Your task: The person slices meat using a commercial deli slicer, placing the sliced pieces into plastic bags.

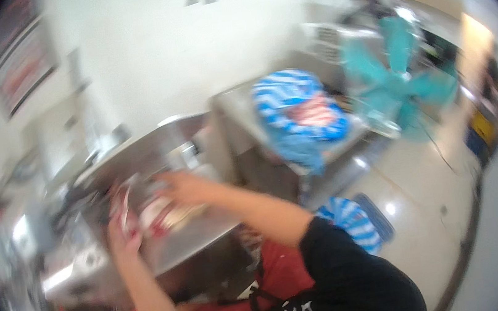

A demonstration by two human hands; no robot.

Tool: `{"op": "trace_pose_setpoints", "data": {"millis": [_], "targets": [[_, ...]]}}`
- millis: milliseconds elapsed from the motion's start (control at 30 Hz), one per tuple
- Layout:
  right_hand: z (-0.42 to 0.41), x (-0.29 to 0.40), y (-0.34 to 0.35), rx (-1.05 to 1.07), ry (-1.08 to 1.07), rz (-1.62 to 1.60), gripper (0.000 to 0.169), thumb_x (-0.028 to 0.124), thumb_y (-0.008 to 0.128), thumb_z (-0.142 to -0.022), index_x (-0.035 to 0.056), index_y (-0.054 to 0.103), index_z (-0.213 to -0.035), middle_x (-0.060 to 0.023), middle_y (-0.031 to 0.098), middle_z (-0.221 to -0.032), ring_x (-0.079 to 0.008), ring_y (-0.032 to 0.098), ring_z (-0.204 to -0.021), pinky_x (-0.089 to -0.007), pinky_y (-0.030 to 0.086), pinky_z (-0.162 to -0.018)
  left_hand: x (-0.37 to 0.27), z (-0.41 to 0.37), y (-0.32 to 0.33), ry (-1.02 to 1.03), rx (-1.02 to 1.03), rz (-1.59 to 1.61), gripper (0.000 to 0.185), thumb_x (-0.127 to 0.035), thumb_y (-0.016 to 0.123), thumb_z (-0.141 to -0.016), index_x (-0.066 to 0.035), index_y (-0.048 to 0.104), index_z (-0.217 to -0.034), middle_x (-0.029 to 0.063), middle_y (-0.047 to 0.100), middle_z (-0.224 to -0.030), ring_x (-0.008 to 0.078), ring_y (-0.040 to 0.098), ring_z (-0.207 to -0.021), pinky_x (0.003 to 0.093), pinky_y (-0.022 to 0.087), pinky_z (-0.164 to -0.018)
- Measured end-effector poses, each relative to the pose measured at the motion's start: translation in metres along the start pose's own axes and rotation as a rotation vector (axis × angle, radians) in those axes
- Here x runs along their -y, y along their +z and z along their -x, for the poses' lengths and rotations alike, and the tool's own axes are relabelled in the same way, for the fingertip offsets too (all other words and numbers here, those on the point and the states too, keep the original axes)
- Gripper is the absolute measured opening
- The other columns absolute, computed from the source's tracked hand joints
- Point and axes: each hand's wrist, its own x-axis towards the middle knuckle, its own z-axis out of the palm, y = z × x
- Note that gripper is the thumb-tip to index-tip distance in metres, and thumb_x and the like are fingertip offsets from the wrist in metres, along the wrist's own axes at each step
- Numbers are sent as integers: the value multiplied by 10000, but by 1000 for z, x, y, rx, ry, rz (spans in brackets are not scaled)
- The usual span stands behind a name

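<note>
The picture is blurred. My left hand [123, 234] is at a piece of red, raw-looking meat [124, 208] over a stainless steel work surface [194, 243]; whether its fingers grip the meat is too blurred to tell. My right hand [183, 189] reaches over more red and pale pieces of meat [161, 215] on that surface, its fingertips near their upper side. Blur hides whether these fingers hold anything. Both forearms are bare below black sleeves.
Right of the work surface, a blue-and-white striped plastic bag [289, 87] with pink meat [313, 112] lies on a table [236, 110]. Beyond it stands a fan with teal blades [401, 85]. Another striped bag [353, 224] is low, by the floor. A metal machine [62, 136] stands at left.
</note>
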Motion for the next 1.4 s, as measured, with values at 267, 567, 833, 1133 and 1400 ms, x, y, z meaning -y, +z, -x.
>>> {"op": "trace_pose_setpoints", "data": {"millis": [267,567,833,1133,1400], "targets": [[-27,46,-27,-30,678,-392,395,238,702,-823,54,686,-1173,-203,598,-1255,-344,587,-1132,-429,463,-977,0,20,81,164,-63,-1077,482,-104,701,-884,-1,565,-1335,96,619,-1242,205,603,-1050,329,496,-921],[-6,44,10,109,404,89,363,406,530,-923,180,705,-1147,-88,673,-1173,-285,555,-1217,-539,340,-1088,-67,-54,-8,92,-110,-642,428,-42,631,-906,68,552,-1313,138,579,-1284,218,573,-1122,328,499,-959],[-14,61,0,296,426,104,433,443,449,-973,181,642,-1259,-73,682,-1166,-273,554,-1217,-530,273,-1142,-103,-105,-62,-362,33,745,388,-84,569,-967,24,507,-1334,179,557,-1178,254,562,-1096,403,542,-866],[-11,55,-12,344,473,15,486,465,477,-966,147,616,-1306,-109,686,-1145,-300,586,-1172,-509,302,-1125,-50,-38,-46,-166,5,433,504,-124,625,-929,-41,484,-1406,121,611,-1266,244,583,-1130,336,567,-759],[-44,59,-5,-266,485,-606,582,419,624,-901,23,559,-1323,-224,576,-1302,-383,552,-1213,-456,419,-1059,-23,25,22,-26,-35,-497,552,-251,632,-950,-74,461,-1444,84,552,-1381,230,550,-1212,327,495,-921]]}}
